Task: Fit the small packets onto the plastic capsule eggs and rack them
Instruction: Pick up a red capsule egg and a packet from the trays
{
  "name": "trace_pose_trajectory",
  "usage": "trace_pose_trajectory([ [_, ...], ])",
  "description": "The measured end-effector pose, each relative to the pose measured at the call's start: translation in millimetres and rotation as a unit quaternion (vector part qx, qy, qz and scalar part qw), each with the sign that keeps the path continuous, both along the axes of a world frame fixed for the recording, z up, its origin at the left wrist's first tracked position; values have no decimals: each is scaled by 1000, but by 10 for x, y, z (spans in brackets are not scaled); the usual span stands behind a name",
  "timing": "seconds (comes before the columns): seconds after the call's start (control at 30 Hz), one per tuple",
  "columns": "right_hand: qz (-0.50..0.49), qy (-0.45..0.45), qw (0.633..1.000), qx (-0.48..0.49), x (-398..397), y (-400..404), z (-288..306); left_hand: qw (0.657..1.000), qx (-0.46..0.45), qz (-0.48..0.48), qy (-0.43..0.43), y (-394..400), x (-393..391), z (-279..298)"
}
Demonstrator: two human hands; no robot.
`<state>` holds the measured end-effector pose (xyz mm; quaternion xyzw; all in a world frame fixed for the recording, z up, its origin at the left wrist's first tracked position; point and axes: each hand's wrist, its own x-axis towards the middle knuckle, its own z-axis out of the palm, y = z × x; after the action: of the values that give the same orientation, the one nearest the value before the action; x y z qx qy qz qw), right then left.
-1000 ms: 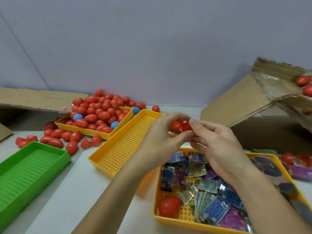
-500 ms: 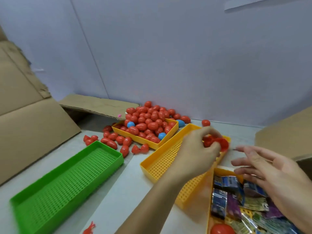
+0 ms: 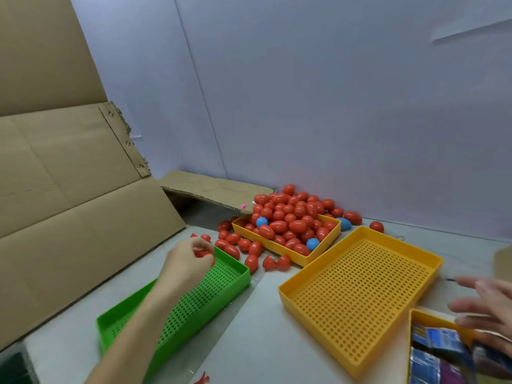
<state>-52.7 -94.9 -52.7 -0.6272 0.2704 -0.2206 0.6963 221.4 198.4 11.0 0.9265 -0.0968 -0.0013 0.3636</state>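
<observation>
Curled around a red capsule egg (image 3: 203,254), my left hand (image 3: 188,261) holds it over the far end of the green tray (image 3: 221,289). My right hand (image 3: 487,311) hangs with fingers spread and loose, gripping nothing, above the corner of the yellow tray of packets (image 3: 432,353) at the lower right. Between the two sits a bare yellow perforated tray (image 3: 360,289). Behind it, another yellow tray (image 3: 318,253) is heaped with red and a few blue eggs (image 3: 291,217), some spilled onto the grey surface (image 3: 249,342). Cardboard (image 3: 69,176) leans at my left.
</observation>
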Motion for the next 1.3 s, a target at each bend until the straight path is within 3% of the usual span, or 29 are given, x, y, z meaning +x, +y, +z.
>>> trace_pose_trajectory([
  [0.17, -36, 4, 999, -1, -13, 46, 158, 995, -37, -84, 35, -306, -122, -10],
  [0.3, -43, 23, 999, 7, -80, -32, 114, 963, -156, -193, 106, -803, -477, -145],
  [0.37, -57, 34, 998, 6, -114, -114, 48, 958, -169, -197, 122, -892, -531, -193],
  [0.53, -68, 47, 997, 5, -148, -116, 104, 997, -10, -56, -52, -507, -233, -201],
  [0.7, -44, 29, 999, -3, -56, 105, 255, 987, 136, -30, -77, -357, 47, -186],
  [0.93, -49, 60, 996, -40, 15, 86, 209, 945, 38, -263, -191, -1490, -55, -249],
  [1.03, -54, 49, 996, -50, 60, 103, 199, 916, 68, -342, -200, -2127, -88, -288],
  [1.13, -62, 38, 996, -54, 92, 95, 167, 912, 94, -360, -175, -2693, -99, -334],
  [1.3, -81, 23, 995, -44, 96, 40, 144, 939, 132, -292, -126, -3310, -46, -456],
])
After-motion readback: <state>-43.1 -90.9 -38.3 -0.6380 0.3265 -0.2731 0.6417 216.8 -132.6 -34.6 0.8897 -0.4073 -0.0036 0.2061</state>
